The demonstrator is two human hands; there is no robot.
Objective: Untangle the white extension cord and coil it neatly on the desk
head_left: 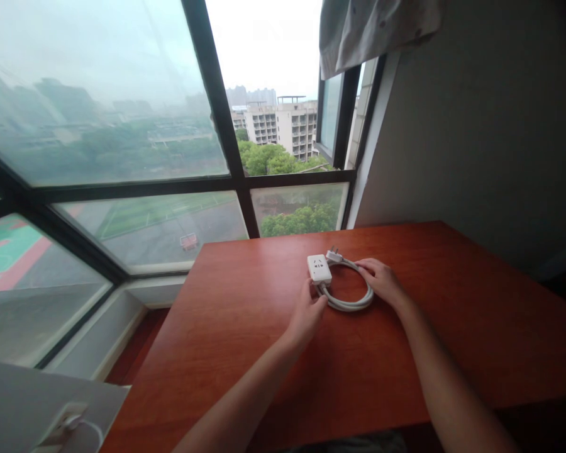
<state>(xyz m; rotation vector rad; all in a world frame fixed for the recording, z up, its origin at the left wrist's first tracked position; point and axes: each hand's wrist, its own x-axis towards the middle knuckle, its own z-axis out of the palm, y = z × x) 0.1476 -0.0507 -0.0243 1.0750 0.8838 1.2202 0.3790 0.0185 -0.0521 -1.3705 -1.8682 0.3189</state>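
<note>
A white extension cord lies coiled on the reddish-brown wooden table [245, 327]. Its socket block [319, 269] faces up at the coil's left side, and its plug [334, 255] rests at the top with the prongs pointing up. The grey-white cable [349, 306] forms a loose ring of several turns. My left hand [310, 311] is closed at the near end of the socket block, fingers and thumb around where the cable comes out. At the coil's right side, my right hand [380, 278] pinches the cable; its fingertips are partly hidden.
Large dark-framed windows [238, 182] stand beyond the table's far and left edges, one pane swung outward. A curtain [377, 31] hangs at the upper right beside a grey wall [466, 138]. At lower left, a wall outlet [68, 423] has a white plug in it.
</note>
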